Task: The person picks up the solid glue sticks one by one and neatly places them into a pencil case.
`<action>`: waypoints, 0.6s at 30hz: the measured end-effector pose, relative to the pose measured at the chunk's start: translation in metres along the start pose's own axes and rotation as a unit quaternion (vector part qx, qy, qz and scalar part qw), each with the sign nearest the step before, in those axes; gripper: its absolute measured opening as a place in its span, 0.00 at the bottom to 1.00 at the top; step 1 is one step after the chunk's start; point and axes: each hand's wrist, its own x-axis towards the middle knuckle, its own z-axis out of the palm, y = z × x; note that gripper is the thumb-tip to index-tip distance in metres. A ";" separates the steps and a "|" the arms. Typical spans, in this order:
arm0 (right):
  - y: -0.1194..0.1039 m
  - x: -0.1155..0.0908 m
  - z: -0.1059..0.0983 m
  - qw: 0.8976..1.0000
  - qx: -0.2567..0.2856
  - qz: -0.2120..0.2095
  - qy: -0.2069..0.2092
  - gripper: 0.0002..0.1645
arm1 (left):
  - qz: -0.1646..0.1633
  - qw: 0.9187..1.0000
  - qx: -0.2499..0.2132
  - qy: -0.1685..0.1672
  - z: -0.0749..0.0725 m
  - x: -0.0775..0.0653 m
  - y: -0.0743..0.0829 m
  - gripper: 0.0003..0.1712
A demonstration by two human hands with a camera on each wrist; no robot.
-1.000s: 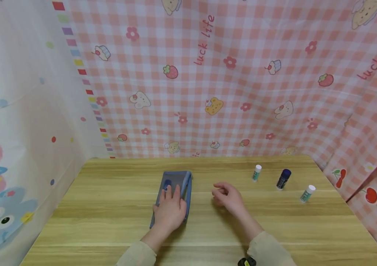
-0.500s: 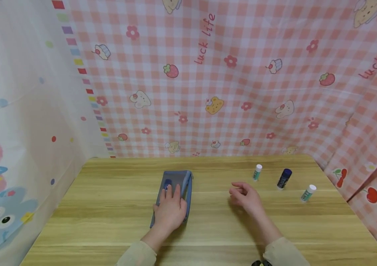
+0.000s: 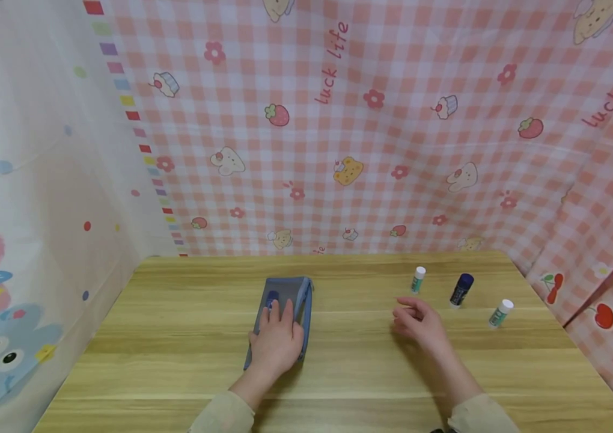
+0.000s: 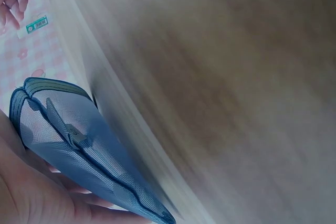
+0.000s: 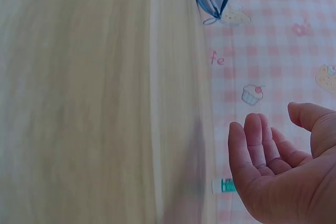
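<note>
While left grip [image 3: 276, 343] rests unclenched on blue mesh pouch [image 3: 288, 288], right grip [image 3: 422, 326] hangs loose.

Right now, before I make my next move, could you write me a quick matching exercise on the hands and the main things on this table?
1. Left hand
2. Right hand
3. Mesh pouch
4. Dark-capped stick

A. Between the two white-capped sticks in the head view
B. Blue, lying on the table
C. Near the sticks, holding nothing
D. Resting on blue mesh

Pairs: 1-D, 2-C, 3-B, 4-A.
</note>
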 end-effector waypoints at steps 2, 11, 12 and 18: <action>0.001 -0.001 -0.005 1.000 -0.001 0.002 0.005 0.27 | -0.001 1.000 0.002 -0.001 0.000 0.000 0.000 0.32; 0.004 -0.005 -0.032 0.999 -0.036 -0.002 0.031 0.28 | -0.001 1.000 0.004 -0.001 0.000 0.000 0.000 0.32; 0.004 -0.006 -0.034 0.999 -0.041 -0.003 0.034 0.28 | -0.001 1.000 0.005 -0.001 0.000 0.001 0.000 0.32; 0.007 -0.008 -0.049 0.996 -0.062 -0.002 0.058 0.29 | 0.000 1.000 0.004 -0.001 0.000 0.000 0.000 0.32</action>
